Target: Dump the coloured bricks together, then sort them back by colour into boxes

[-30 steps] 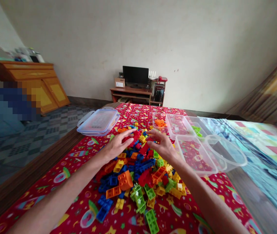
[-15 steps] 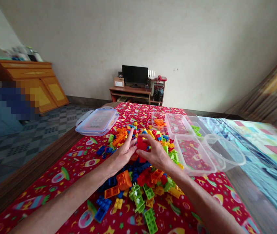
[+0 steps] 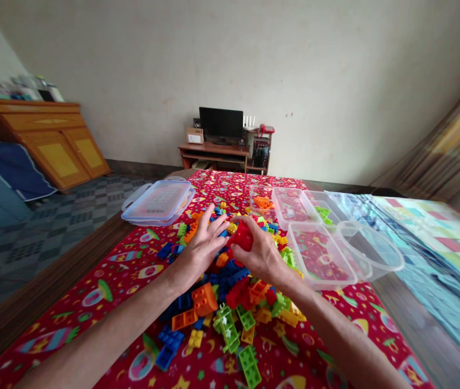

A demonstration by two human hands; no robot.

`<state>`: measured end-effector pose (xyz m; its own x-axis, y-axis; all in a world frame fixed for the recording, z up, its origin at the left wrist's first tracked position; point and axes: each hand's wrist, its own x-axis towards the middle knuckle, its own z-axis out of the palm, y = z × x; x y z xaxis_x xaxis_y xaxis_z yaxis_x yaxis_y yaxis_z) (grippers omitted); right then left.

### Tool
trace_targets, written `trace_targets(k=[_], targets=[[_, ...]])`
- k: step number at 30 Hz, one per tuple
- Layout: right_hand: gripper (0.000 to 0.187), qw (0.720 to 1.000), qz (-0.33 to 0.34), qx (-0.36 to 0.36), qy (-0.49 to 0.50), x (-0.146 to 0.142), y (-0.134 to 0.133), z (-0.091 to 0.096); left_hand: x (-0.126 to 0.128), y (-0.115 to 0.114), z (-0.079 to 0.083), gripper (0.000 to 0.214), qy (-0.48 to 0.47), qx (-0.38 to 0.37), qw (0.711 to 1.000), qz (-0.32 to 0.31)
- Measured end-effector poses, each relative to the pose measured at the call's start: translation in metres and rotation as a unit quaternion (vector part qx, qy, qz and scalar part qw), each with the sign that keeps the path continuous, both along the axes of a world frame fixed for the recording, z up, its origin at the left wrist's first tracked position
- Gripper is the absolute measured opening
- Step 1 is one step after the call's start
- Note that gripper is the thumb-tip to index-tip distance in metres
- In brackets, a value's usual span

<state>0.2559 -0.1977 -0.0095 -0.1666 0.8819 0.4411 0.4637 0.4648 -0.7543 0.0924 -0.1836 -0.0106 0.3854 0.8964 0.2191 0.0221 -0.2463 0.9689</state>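
My right hand [image 3: 257, 253] grips a red plastic building brick [image 3: 243, 236] in its fingers above a heap of multicoloured bricks [image 3: 224, 305]. My left hand [image 3: 202, 249] hangs over the heap with its fingers spread, its thumb close beside the red brick. Whether they touch is hidden. The heap lies on a red patterned cloth [image 3: 71, 324] and holds blue, orange, yellow, green and red bricks. Clear plastic tubs stand beyond it: one [image 3: 262, 197] holds orange bricks, another [image 3: 324, 215] holds green bricks, and a nearer one [image 3: 314, 254] shows only the cloth through it.
A clear lidded box [image 3: 158, 202] lies at the far left of the cloth. A clear round-cornered lid [image 3: 370, 248] leans by the nearest tub. Beyond stand a wooden desk with a monitor [image 3: 220, 123] and a wooden cabinet [image 3: 47, 140]. A quilted bed [image 3: 436, 243] lies right.
The red brick has risen out of the heap in my right hand. My left hand has let its fingers spread away from it and no longer presses on it.
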Motion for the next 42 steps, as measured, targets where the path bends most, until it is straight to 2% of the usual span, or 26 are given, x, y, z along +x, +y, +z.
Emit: trace_targets(k=[2,5,8,12,17,20,23,26,30,33,35,38,40,42], targets=[[0.043,0.999,-0.023,0.007,0.021,0.018,0.006,0.011,-0.004,0.004,0.0,0.073,-0.021,0.022,0.999,0.01],[0.042,0.995,-0.081,0.024,0.059,0.053,0.017,0.024,-0.01,0.01,0.002,0.058,-0.05,0.009,0.999,0.014],[0.044,0.985,-0.146,0.025,0.088,0.087,0.024,0.032,-0.015,0.015,0.004,0.041,-0.061,-0.013,0.998,0.024],[0.049,0.973,-0.203,0.021,0.104,0.121,0.024,0.037,-0.017,0.019,0.005,0.038,-0.043,-0.014,0.998,0.05],[0.049,0.955,-0.29,0.045,0.047,0.154,0.024,0.039,-0.023,0.027,0.003,0.041,-0.006,0.01,0.996,0.087],[0.047,0.947,-0.317,0.035,-0.037,0.167,0.026,0.035,-0.026,0.034,-0.001,0.038,0.029,0.047,0.994,0.092],[0.043,0.923,-0.338,0.016,-0.183,0.173,0.027,0.03,-0.026,0.039,-0.006,0.034,0.11,0.114,0.986,0.055],[0.041,0.896,-0.319,-0.045,-0.306,0.174,0.027,0.025,-0.025,0.042,-0.011,0.032,0.215,0.221,0.951,0.032],[0.042,0.869,-0.265,-0.126,-0.399,0.176,0.025,0.019,-0.025,0.045,-0.018,0.032,0.286,0.325,0.901,0.027],[0.041,0.849,-0.253,-0.147,-0.44,0.18,0.023,0.015,-0.024,0.048,-0.026,0.031,0.307,0.353,0.884,-0.013],[0.046,0.843,-0.269,-0.14,-0.444,0.18,0.021,0.015,-0.022,0.05,-0.032,0.029,0.316,0.364,0.875,-0.047],[0.044,0.857,-0.286,-0.085,-0.421,0.168,0.019,0.024,-0.019,0.053,-0.041,0.027,0.309,0.371,0.873,-0.063],[0.04,0.886,-0.262,-0.038,-0.38,0.149,0.018,0.031,-0.019,0.054,-0.044,0.027,0.299,0.372,0.877,-0.055],[0.035,0.923,-0.202,-0.006,-0.328,0.124,0.017,0.033,-0.019,0.056,-0.046,0.027,0.296,0.37,0.879,-0.046]])
